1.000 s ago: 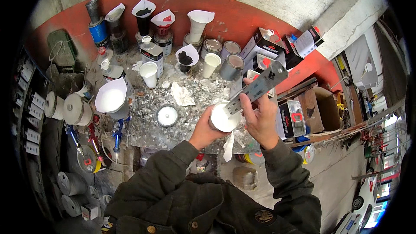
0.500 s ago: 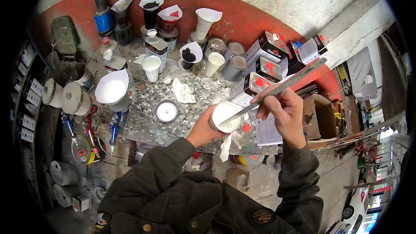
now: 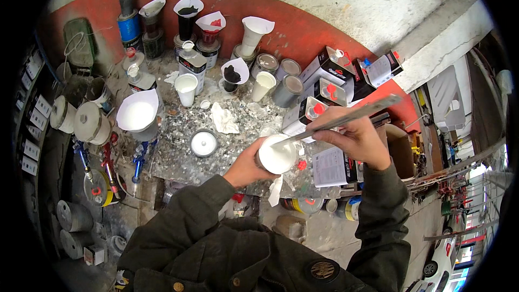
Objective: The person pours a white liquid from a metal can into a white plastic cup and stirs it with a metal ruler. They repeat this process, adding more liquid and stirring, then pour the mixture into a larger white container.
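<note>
My left hand [image 3: 247,165] is wrapped round a cup of white paint [image 3: 277,154] above the front part of the bench. In my right hand [image 3: 354,135] is a long flat metal stirring stick [image 3: 346,117], gripped near its middle. Its lower end dips into the paint near the cup's far rim, and the upper end points up to the right. Behind my right hand a rectangular metal can with a red cap [image 3: 304,114] is partly covered. A flat white-faced can [image 3: 331,166] lies beneath the right wrist, and a small red cap [image 3: 301,165] is beside the cup.
An open tin with a white top [image 3: 204,143] and a crumpled tissue [image 3: 224,118] lie on the paint-spattered bench [image 3: 178,157]. Paper strainers on cups, paint tins and white cups [image 3: 186,89] line the back. Spray guns [image 3: 141,159] hang at the left front edge.
The stick has tilted lower, its tip shifting toward the cup's far side. My right hand has turned and moved slightly nearer the cup. The whole view has shifted a little.
</note>
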Tool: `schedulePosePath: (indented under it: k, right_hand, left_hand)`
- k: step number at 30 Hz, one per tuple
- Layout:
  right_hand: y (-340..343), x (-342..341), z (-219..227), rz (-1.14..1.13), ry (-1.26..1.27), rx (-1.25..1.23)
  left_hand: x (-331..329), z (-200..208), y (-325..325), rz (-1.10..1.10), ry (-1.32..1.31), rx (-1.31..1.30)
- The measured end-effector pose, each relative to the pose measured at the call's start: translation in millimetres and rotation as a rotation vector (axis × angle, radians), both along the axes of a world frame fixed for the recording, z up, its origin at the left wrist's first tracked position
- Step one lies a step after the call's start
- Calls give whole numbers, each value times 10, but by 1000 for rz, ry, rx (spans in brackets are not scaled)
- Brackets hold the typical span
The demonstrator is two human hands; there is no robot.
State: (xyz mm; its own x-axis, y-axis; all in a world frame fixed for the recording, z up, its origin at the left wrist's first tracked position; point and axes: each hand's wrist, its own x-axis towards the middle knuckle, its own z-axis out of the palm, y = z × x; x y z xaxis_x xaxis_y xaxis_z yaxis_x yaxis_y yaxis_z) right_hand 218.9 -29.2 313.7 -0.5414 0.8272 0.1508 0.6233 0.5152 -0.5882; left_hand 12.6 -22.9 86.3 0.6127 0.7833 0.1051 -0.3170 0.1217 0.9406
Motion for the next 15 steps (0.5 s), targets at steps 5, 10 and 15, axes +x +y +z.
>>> schedulePosePath:
  k: [5, 10, 15]
  right_hand:
    - [-85, 129, -427, -140, -119, 86]
    - [-364, -90, -492, -242, -52, 26]
    - [-477, -374, -413, -333, 19, 138]
  left_hand:
    - [-38, -11, 17, 34, 21, 31]
    - [-20, -65, 5, 83, -13, -57]
    - [28, -187, -3, 209, 68, 72]
